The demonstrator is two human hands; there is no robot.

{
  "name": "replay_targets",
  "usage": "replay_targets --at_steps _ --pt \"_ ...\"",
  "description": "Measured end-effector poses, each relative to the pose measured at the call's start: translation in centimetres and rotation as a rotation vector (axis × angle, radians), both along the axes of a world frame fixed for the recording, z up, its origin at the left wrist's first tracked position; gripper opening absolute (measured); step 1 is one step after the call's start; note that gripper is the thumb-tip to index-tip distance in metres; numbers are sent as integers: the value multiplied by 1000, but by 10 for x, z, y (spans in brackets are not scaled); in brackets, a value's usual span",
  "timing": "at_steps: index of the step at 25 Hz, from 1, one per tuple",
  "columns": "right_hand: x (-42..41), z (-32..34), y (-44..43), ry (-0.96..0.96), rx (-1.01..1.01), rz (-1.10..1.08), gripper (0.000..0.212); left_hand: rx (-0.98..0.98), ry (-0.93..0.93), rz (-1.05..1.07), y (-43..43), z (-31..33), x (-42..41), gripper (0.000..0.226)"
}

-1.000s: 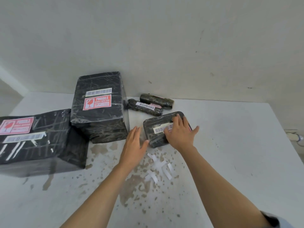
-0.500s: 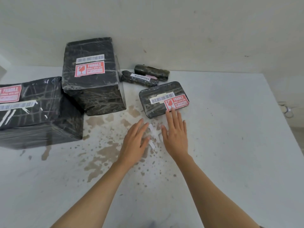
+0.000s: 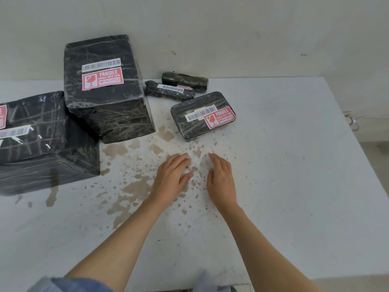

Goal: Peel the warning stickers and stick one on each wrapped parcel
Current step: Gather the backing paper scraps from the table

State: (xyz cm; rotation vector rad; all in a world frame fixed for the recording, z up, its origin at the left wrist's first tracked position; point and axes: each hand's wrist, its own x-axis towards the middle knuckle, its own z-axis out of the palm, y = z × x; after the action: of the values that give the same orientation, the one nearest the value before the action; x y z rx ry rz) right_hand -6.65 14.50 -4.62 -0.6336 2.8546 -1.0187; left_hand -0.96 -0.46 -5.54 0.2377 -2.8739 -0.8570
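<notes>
Warning sticker (image 3: 220, 120) is on the flat parcel (image 3: 189, 128), at 12 o'clock from the hands and well apart from them. It sits on the top face, right half, beside the barcode label.

Axis: its long side runs roughly 8-to-2 o'clock, parallel to the parcel's long side. Text reads upright from the wearer's side, with the right end tilted up.

Others:
- tall parcel (image 3: 109, 110), 10 o'clock: sticker on, axis near 9-to-3
- big parcel (image 3: 42, 144), 9 o'clock: red sticker, cut by the frame edge
- front roll (image 3: 155, 92), 11 o'clock: barcode plus a pinkish strip, too small to confirm
- rear roll (image 3: 185, 81): no red label visible from here

Hands: the left hand (image 3: 172, 175) lies flat on the table (image 3: 294, 186), fingers straight, tips on the white backing scraps (image 3: 196, 163), thumb spread. The right hand (image 3: 221, 178) is edge-on just beside the scraps, fingers straight and together. Neither grips anything.

Step, my read: applying looks done or nearly so, and the hands are closing on the scraps to gather them.

Next:
- sweep the scraps together, then pinch; they're thin and flat on the surface
- check the rear roll's hidden side; no unpeeled sticker in view
</notes>
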Motion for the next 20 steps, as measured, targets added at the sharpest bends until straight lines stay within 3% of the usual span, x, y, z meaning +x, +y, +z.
replay_targets --at_steps 5,10,16,20 --pt "3 6 -5 -74 -40 -27 47 223 39 126 5 15 3 44" --pt "1 11 -11 -133 -118 -110 38 137 13 241 -3 14 19 44" --pt "-6 13 -15 -248 -191 -2 47 255 25 219 9 12 0 46" --pt "-10 15 -7 -188 -234 -66 49 330 68 251 14 17 -10 38"
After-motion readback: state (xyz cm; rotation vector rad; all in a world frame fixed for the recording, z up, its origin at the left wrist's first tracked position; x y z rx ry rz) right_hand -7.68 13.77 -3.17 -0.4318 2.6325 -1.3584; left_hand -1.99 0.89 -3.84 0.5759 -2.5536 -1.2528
